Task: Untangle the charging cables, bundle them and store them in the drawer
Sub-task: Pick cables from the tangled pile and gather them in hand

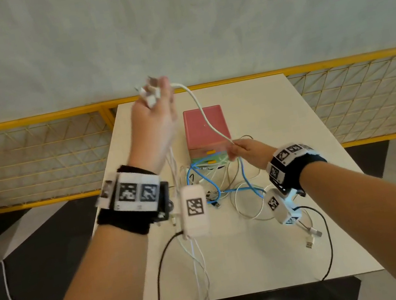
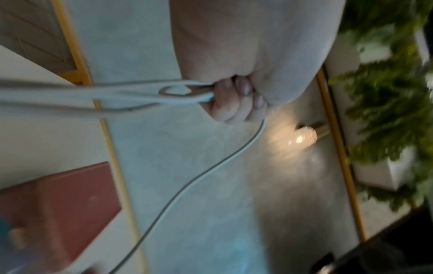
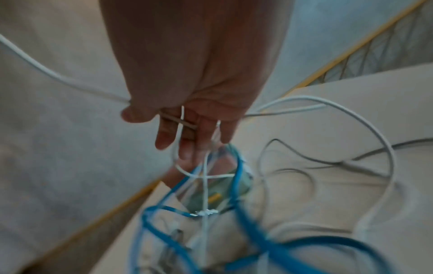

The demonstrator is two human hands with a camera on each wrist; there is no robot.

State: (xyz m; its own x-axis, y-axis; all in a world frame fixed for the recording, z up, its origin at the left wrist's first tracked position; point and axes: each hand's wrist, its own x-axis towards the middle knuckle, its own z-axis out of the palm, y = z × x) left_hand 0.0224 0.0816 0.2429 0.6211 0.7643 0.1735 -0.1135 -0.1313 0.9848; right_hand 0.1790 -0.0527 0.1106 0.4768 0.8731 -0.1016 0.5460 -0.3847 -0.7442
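Observation:
My left hand (image 1: pixel 155 94) is raised above the table's left side and grips a bunch of white cable ends; in the left wrist view its fingers (image 2: pixel 236 100) curl round several white strands. One white cable (image 1: pixel 201 112) runs from it down to my right hand (image 1: pixel 233 148), which pinches it just in front of the pink drawer box (image 1: pixel 196 129). In the right wrist view the thumb of my right hand (image 3: pixel 178 129) holds that cable (image 3: pixel 46 72) while the fingers stay loosely bent. A tangle of blue, white and black cables (image 1: pixel 224 187) lies on the table below. The box's drawers look closed.
The white table (image 1: pixel 278 114) is backed by a yellow mesh railing (image 1: pixel 34 157) and a grey wall. White strands (image 1: pixel 201 281) hang from my left hand past the table's near edge. USB plugs (image 1: pixel 313 238) lie at the right front. A plant (image 2: pixel 386 92) shows in the left wrist view.

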